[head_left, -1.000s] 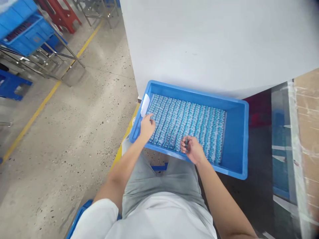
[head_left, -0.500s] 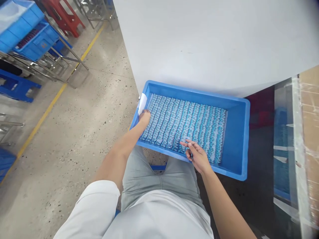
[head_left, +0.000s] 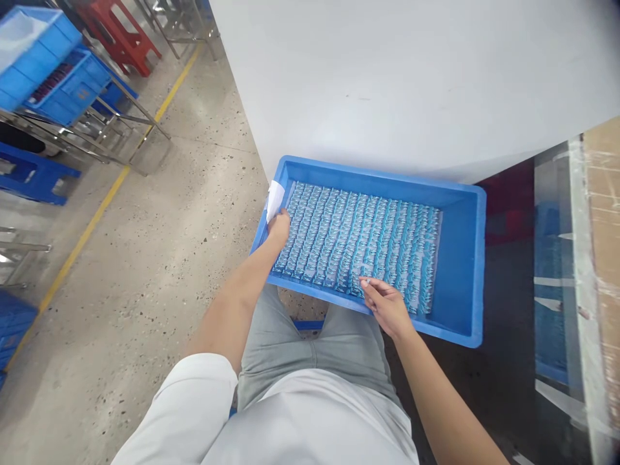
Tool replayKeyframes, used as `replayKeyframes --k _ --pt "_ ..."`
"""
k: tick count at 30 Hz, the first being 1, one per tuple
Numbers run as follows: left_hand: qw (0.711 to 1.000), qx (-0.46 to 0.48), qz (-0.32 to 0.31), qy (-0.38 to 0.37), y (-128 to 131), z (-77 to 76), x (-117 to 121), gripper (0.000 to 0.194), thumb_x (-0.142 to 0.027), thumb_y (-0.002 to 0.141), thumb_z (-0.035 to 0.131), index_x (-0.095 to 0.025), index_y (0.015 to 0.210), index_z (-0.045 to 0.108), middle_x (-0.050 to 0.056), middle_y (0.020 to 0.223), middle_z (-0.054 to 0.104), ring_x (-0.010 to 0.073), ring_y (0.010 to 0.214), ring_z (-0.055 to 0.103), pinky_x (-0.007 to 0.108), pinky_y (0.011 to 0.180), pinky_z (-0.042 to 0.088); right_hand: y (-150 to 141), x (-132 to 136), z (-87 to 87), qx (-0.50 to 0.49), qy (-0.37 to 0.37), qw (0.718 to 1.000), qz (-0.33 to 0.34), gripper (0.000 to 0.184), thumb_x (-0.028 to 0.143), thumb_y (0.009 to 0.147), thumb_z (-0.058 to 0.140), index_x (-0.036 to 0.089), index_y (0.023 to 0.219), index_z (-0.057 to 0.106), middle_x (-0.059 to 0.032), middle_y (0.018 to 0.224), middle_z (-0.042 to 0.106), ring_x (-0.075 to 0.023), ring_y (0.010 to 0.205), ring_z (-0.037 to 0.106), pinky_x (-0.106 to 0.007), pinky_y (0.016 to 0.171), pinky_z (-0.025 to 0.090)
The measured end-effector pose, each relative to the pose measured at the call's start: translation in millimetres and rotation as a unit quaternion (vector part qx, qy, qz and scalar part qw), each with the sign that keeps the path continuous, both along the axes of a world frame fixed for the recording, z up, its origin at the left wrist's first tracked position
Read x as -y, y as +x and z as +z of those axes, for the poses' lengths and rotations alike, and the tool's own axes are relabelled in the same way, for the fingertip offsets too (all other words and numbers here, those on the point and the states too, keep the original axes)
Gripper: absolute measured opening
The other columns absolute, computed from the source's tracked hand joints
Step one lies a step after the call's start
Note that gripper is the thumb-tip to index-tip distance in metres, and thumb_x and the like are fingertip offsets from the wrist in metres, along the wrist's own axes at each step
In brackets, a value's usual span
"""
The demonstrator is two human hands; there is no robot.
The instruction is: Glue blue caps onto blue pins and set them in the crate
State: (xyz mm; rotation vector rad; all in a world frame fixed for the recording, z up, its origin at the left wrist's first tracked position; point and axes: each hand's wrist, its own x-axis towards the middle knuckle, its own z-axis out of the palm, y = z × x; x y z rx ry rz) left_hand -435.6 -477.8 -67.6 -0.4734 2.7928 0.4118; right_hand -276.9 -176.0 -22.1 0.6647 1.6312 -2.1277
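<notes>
A blue plastic bin (head_left: 460,258) lies across my lap, with many rows of small teal-and-silver pieces (head_left: 329,232) on its floor. My left hand (head_left: 278,227) is closed over the bin's left wall, just below a white paper slip (head_left: 275,199); its fingertips are partly hidden. Over the front rows, near the bin's front wall, my right hand (head_left: 387,307) has thumb and index finger pinched together. A tiny pale bit shows at those fingertips, too small to name.
A white panel (head_left: 387,84) stands right behind the bin. To the right is a table edge with cardboard (head_left: 603,194). Blue crates (head_left: 72,90) rest on a metal stand at the far left, near a red stool (head_left: 121,35) and a blue stool (head_left: 33,174).
My left hand has moved from above the rows to the bin's left wall and closed there. My right hand's fingers went from curled, to extended, to a pinch over the front rows.
</notes>
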Motion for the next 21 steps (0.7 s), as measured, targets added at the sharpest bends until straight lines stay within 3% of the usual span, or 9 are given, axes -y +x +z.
replayKeyframes --k 4,12,16,21 --pt "1.000 -0.001 0.004 0.002 0.2 2.4 -0.6 0.051 -0.028 0.094 0.049 -0.008 0.140 0.043 0.025 0.108 0.067 0.0312 0.097 0.067 0.037 0.081 0.044 -0.3 0.5 0.0 -0.006 0.009 1.000 0.005 0.029 0.039 0.062 0.086 0.021 0.080 0.072 0.0016 0.070 0.061 -0.0047 0.046 0.032 -0.023 0.041 0.024" --pt "1.000 -0.009 0.013 0.021 0.8 4.3 0.3 0.050 -0.022 0.096 0.040 -0.006 0.143 0.038 0.025 0.109 0.068 0.0308 0.097 0.067 0.037 0.083 0.043 -1.1 -0.1 0.1 -0.007 0.004 1.000 -0.005 0.031 0.037 0.061 0.087 0.021 0.084 0.075 0.0046 0.060 0.049 -0.0051 0.046 0.033 -0.022 0.040 0.024" --pt "0.999 -0.017 0.017 0.034 0.1 1.1 2.1 0.046 -0.020 0.096 0.038 -0.007 0.140 0.043 0.024 0.107 0.068 0.0306 0.096 0.067 0.038 0.083 0.043 -2.3 1.3 2.8 -0.006 0.005 1.000 -0.028 0.030 0.038 0.062 0.087 0.022 0.085 0.075 0.0043 0.059 0.049 -0.0059 0.048 0.037 -0.021 0.039 0.023" --pt "0.998 -0.029 0.028 0.053 -0.7 -2.9 3.2 0.045 -0.017 0.095 0.040 -0.008 0.139 0.044 0.024 0.108 0.068 0.0308 0.099 0.066 0.038 0.085 0.043 -3.9 3.0 7.6 0.004 -0.002 0.999 -0.043 0.030 0.041 0.063 0.085 0.022 0.084 0.075 0.0007 0.067 0.058 -0.0050 0.048 0.039 -0.019 0.038 0.024"
